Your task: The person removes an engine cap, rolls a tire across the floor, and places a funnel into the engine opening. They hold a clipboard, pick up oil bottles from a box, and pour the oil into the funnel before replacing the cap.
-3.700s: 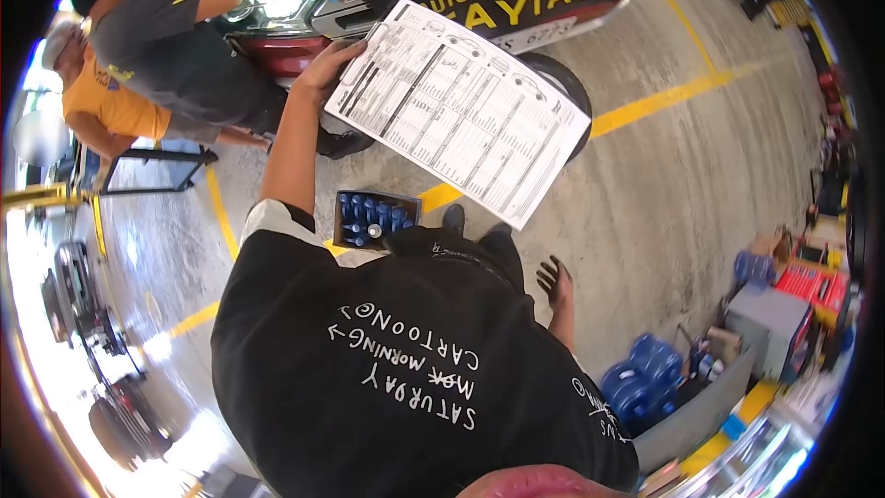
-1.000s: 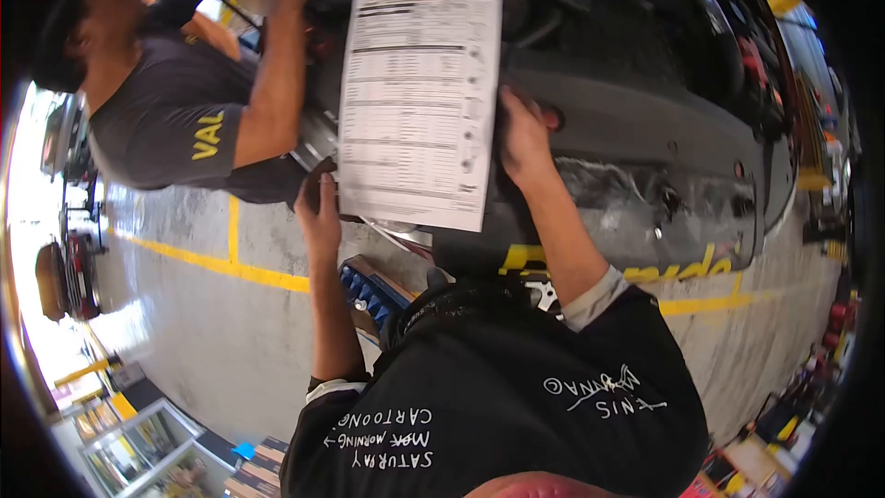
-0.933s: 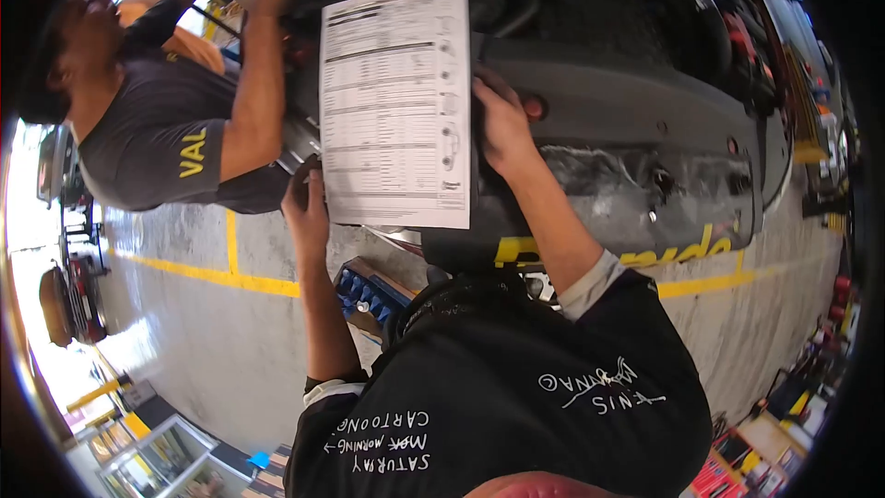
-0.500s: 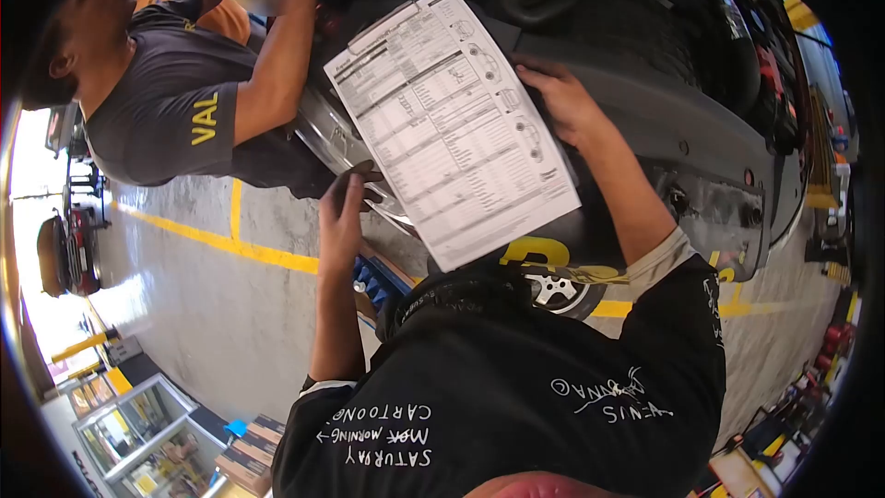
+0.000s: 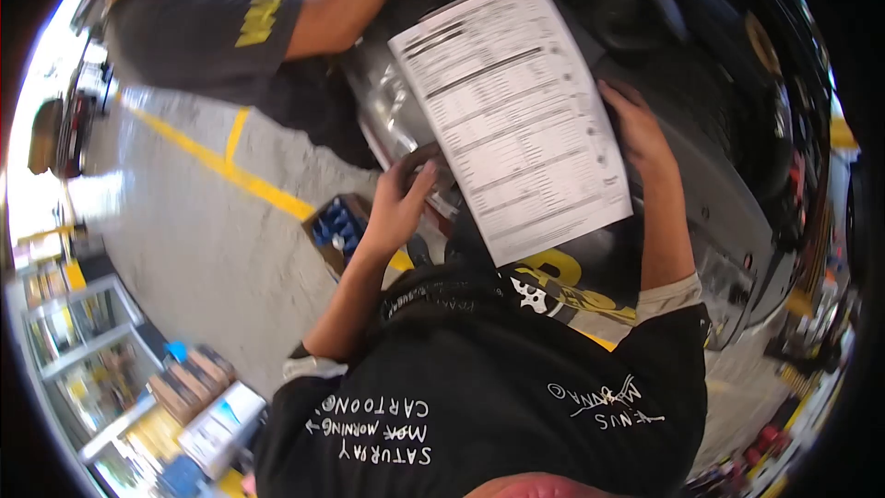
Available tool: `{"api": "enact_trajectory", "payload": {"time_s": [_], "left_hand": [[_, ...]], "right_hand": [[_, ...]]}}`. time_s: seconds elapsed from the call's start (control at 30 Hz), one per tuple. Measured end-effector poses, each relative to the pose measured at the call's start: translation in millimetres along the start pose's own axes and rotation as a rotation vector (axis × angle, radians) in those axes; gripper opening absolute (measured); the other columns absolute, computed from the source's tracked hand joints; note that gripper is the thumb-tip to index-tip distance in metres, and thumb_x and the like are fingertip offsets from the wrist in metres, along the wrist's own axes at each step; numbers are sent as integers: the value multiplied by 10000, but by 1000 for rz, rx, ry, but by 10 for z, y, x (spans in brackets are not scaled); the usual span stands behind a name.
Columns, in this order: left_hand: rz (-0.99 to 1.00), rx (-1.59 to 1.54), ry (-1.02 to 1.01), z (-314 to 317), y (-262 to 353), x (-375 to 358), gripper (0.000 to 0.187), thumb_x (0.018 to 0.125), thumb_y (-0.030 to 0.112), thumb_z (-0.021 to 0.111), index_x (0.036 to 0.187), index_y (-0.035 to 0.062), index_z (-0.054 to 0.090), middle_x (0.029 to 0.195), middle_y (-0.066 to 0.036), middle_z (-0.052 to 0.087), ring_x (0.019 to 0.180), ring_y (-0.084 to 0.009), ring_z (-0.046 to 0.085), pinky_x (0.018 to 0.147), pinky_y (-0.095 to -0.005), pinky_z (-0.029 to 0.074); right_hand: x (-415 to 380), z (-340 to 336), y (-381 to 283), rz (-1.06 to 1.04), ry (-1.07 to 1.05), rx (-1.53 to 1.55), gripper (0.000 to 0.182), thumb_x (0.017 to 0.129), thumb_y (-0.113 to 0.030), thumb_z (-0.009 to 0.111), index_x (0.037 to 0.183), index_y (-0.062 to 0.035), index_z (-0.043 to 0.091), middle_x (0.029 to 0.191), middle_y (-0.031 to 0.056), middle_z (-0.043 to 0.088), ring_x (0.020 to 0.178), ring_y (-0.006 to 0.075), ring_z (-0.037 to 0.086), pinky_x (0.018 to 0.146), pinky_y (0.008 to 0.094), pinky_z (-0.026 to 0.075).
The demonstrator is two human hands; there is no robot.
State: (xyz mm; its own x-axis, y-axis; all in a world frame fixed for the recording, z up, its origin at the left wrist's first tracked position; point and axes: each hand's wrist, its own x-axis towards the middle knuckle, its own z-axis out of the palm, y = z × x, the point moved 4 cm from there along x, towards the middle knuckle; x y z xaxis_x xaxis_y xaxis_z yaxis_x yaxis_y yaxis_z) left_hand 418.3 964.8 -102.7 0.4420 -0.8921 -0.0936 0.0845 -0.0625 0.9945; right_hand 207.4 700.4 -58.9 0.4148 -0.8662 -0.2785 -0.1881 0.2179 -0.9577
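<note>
The white printed paper sheet point(image 5: 521, 124) is held near the dark car panel point(image 5: 705, 171) by half-curled left hand point(image 5: 398, 207) and right hand point(image 5: 648, 143), fingers partly hidden, and it could slip if the co-worker's bare arm point(image 5: 336, 23) knocks its corner

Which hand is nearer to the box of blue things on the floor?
Left. The left hand is beside the paper, toward the box; the right hand is on its far side.

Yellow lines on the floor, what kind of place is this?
Probably a car repair shop: there's a car headlight, a worker right beside it, and a printed form.
</note>
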Motion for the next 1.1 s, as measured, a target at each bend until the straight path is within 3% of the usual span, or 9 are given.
{"api": "enact_trajectory", "payload": {"time_s": [0.1, 0.2, 0.27, 0.47, 0.6, 0.67, 0.8, 0.87, 1.1], "left_hand": [[59, 17, 82, -39, 16, 52, 444, 972, 299, 553, 1169, -98, 582, 946, -92, 669, 854, -118, 601, 770, -266, 479], [-245, -45, 168, -125, 69, -165, 429, 956, 326, 576, 1151, -55, 610, 952, -72, 669, 862, -114, 590, 774, -268, 473], [-45, -229, 193, -72, -197, -318, 442, 945, 343, 593, 1146, -49, 617, 958, -73, 671, 888, -121, 590, 793, -268, 471], [53, -375, 229, -46, -74, -576, 387, 963, 295, 561, 1119, -54, 624, 930, -90, 674, 923, -158, 596, 875, -290, 460], [-86, -280, 283, -132, -350, -887, 360, 1001, 271, 484, 1113, -27, 650, 945, -75, 685, 803, -111, 613, 746, -271, 481], [-144, -217, 337, -129, -966, -1012, 345, 1000, 254, 491, 1113, -32, 646, 951, -78, 688, 800, -121, 616, 722, -268, 485], [-540, -19, 663, -1198, -2821, -2455, 340, 925, 287, 593, 984, -38, 675, 844, -120, 697, 729, -167, 628, 677, -311, 501], [-764, 165, 601, -1659, -3818, -3144, 325, 893, 263, 620, 958, -51, 668, 846, -178, 697, 757, -246, 658, 708, -365, 515], [-828, 683, 441, -2440, -5450, -3425, 427, 823, 233, 685, 1171, 25, 549, 1052, -241, 622, 1009, -403, 593, 843, -470, 493]], "right_hand": [[-3, -72, 170, 163, -158, 223, 429, 911, -204, 609, 1280, 6, 547, 1233, 147, 597, 1110, 232, 582, 986, 347, 445], [-209, -10, 201, 192, -240, 319, 447, 949, -178, 544, 1353, 1, 481, 1349, 140, 532, 1223, 259, 525, 1041, 365, 405], [-566, -16, 223, 23, -160, 233, 436, 960, -159, 532, 1349, 27, 469, 1350, 151, 523, 1233, 249, 507, 1062, 367, 377], [-926, -16, 87, 11, -147, 207, 505, 967, -188, 519, 1408, 24, 393, 1427, 140, 451, 1293, 257, 446, 1087, 369, 333], [-1067, 118, 42, 23, -91, 201, 447, 964, -191, 526, 1340, 44, 464, 1333, 162, 519, 1204, 259, 508, 1038, 366, 379], [-895, 28, 387, 82, -115, 154, 463, 957, -200, 565, 1329, 57, 464, 1282, 156, 558, 1158, 251, 535, 1009, 354, 400], [-1401, 1215, 1421, 170, -191, 112, 442, 975, -197, 538, 1328, 59, 467, 1279, 144, 562, 1163, 223, 530, 1016, 339, 397], [-1439, 1753, 2111, 289, -246, 190, 441, 978, -187, 529, 1341, 54, 460, 1304, 139, 549, 1178, 218, 523, 1025, 331, 388], [-754, 2850, 4660, 324, -267, 46, 402, 988, -175, 503, 1315, 58, 489, 1306, 125, 551, 1187, 199, 515, 1020, 317, 377]]}}
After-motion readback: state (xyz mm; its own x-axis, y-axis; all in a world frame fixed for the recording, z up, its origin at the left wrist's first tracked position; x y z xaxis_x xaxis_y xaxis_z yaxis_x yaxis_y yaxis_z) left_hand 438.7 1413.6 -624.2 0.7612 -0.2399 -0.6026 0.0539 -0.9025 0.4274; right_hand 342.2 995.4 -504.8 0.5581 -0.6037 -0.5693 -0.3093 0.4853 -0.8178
